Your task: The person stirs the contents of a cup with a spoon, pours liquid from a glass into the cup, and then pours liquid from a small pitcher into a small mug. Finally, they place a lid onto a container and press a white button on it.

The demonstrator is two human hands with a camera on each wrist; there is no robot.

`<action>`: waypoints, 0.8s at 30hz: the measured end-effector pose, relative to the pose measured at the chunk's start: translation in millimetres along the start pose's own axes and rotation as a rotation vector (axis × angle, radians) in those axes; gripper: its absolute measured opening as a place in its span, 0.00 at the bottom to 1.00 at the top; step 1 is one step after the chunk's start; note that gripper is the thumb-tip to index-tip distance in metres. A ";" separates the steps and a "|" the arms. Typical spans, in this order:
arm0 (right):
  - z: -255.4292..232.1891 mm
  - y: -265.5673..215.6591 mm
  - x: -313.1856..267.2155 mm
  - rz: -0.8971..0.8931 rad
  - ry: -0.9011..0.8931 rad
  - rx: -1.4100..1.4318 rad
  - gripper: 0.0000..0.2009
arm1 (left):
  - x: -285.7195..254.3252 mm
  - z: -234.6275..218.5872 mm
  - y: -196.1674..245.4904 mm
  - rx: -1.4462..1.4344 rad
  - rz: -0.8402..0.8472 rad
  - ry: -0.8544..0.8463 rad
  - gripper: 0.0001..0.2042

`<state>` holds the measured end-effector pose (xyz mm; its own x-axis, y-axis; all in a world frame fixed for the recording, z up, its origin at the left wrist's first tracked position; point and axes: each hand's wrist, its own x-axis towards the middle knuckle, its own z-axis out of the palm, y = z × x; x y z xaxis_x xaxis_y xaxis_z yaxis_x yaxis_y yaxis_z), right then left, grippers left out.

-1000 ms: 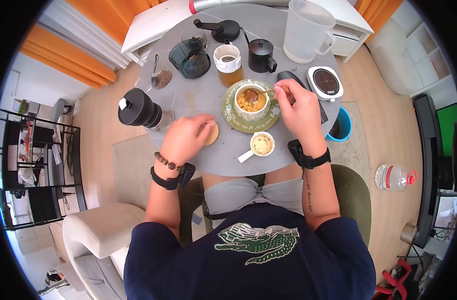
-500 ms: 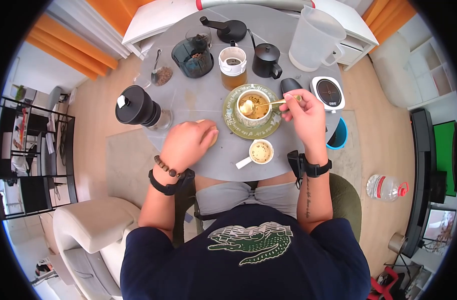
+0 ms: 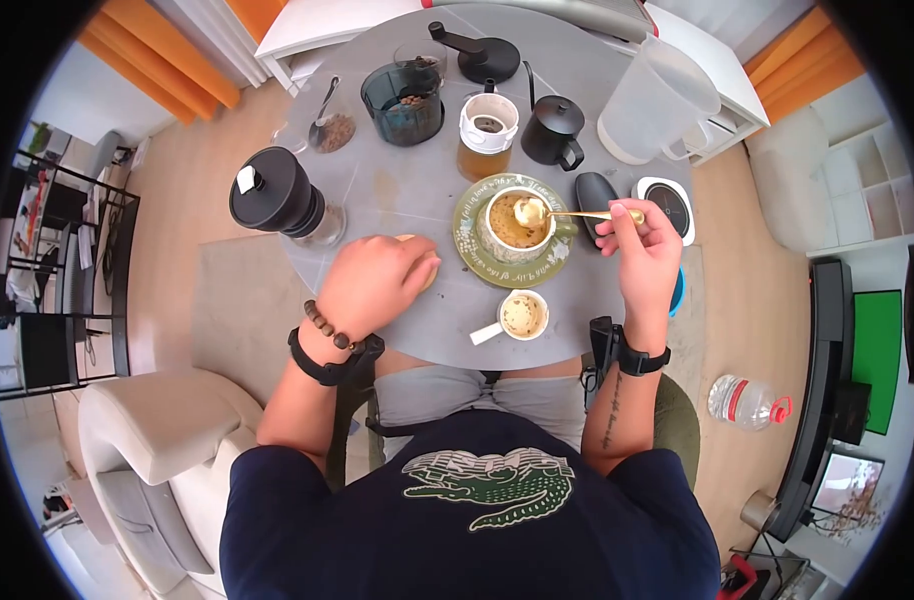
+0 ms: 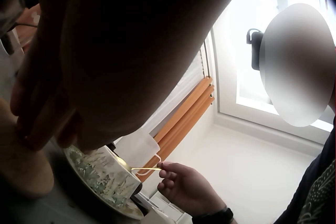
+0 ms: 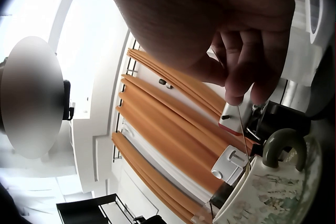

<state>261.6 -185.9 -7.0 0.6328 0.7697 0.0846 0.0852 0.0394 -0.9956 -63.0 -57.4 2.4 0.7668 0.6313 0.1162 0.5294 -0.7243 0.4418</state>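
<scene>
My right hand [image 3: 641, 250] pinches a gold spoon [image 3: 592, 214] by its handle. The spoon's bowl is over a floral cup [image 3: 509, 256] of brownish liquid with bits in it. Under the cup lies a green saucer [image 3: 467, 230] with white lettering; the cup's green handle [image 5: 284, 145] shows in the right wrist view. My left hand [image 3: 372, 285] rests on a round wooden disc [image 4: 26, 166], which it mostly covers in the head view. Between the hands, near the table edge, stands a small white cup [image 3: 486, 335] with a straight handle and pale residue inside.
Left on the table [image 3: 417, 340] is a black-topped grinder [image 3: 274, 195]. Behind stand a dark container [image 3: 402, 110], a glass brewer with white collar [image 3: 485, 150], a black kettle [image 3: 553, 130] and a clear pitcher [image 3: 647, 105]. A scale [image 3: 674, 190] sits right.
The right hand has drawn back to the right, lifting the spoon's bowl up out of the liquid to above the cup. The left hand has slid further over the wooden disc.
</scene>
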 end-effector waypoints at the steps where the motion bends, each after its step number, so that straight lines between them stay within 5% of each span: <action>1: -1.5 0.2 0.9 -0.002 -0.007 -0.004 0.07 | -0.5 0.4 -0.4 0.004 -0.005 0.005 0.10; 15: 28.9 -51.8 58.6 -0.069 0.028 0.221 0.10 | -0.4 -0.9 -3.0 0.008 0.009 0.001 0.11; 24: 87.3 -42.1 55.8 -0.470 0.060 -0.212 0.09 | -3.3 0.8 -5.1 0.037 -0.043 -0.024 0.11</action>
<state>226.1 -88.9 36.1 0.5314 0.6617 0.5289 0.5212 0.2368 -0.8199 -67.9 -56.0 -0.9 0.7511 0.6557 0.0763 0.5748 -0.7065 0.4129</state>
